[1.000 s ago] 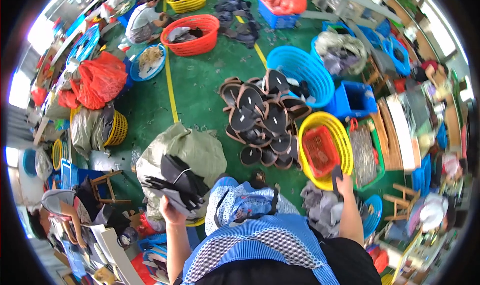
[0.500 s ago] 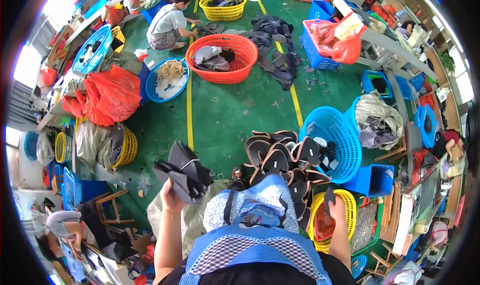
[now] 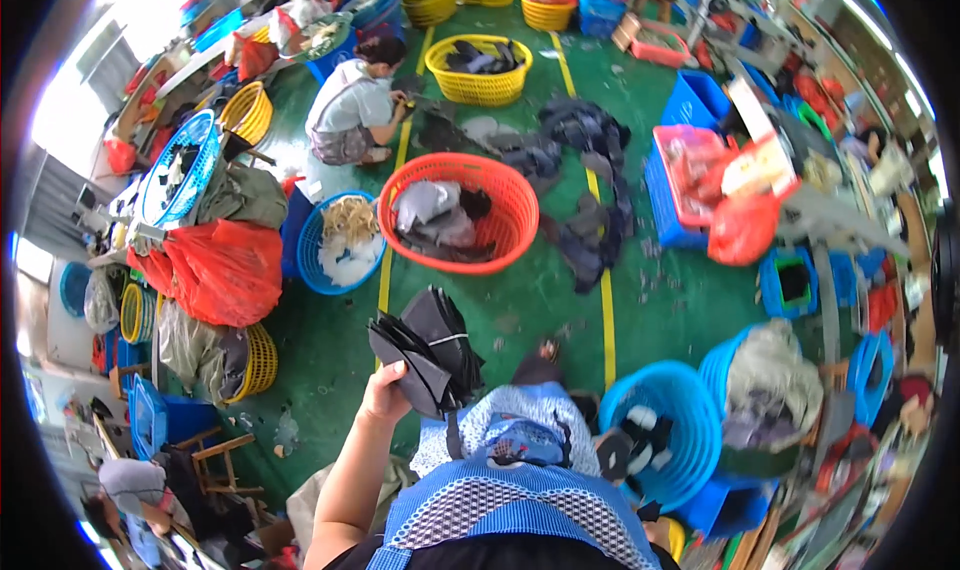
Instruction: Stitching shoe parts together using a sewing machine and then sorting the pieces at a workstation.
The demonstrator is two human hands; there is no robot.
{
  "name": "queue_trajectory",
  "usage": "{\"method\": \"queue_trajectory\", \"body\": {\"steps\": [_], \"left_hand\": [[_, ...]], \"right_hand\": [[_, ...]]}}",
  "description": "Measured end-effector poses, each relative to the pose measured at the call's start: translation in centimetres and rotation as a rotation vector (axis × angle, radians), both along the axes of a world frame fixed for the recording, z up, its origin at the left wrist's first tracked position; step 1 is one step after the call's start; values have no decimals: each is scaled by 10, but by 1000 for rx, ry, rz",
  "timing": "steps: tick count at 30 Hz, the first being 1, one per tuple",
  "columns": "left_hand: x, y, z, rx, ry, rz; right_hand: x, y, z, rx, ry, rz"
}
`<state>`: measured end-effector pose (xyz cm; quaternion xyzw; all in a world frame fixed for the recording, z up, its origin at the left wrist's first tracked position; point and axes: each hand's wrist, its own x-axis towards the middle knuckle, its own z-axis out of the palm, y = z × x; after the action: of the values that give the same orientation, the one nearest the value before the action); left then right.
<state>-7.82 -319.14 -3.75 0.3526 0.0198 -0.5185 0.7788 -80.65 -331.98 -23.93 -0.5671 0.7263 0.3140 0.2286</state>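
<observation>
My left hand (image 3: 385,394) is closed round a bundle of flat dark fabric pieces (image 3: 432,355), with a thin white band across them. It holds the bundle up in front of my blue patterned apron (image 3: 520,525), over the green floor. My right hand is out of sight; only a bit of that arm's side shows at the lower right, beside the apron. Just ahead of the bundle stands a red oval basket (image 3: 512,225) with grey and black cloth in it. A large blue round basket (image 3: 690,395) with black and white pieces stands to my right.
Dark cloth (image 3: 590,220) lies heaped along the yellow floor line. A co-worker (image 3: 345,100) crouches beside a yellow basket (image 3: 480,88). Left are a blue basket (image 3: 340,278) of white and tan scraps and a red plastic bag (image 3: 225,270). A stuffed sack (image 3: 770,380) stands right.
The view has shifted forward, so the red basket is nearer. My left hand has brought the bundle toward the middle. My right hand, earlier holding a dark piece over the yellow basket, has left view.
</observation>
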Motion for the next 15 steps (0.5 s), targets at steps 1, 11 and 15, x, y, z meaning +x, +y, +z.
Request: {"method": "queue_trajectory", "body": {"steps": [1, 11, 15], "left_hand": [[13, -33, -4, -12, 12, 51], [118, -189, -3, 15, -89, 173], [164, -284, 8, 59, -114, 280]], "right_hand": [[21, -61, -5, -218, -186, 194], [419, -584, 214, -664, -839, 424], [460, -648, 185, -772, -788, 573]]}}
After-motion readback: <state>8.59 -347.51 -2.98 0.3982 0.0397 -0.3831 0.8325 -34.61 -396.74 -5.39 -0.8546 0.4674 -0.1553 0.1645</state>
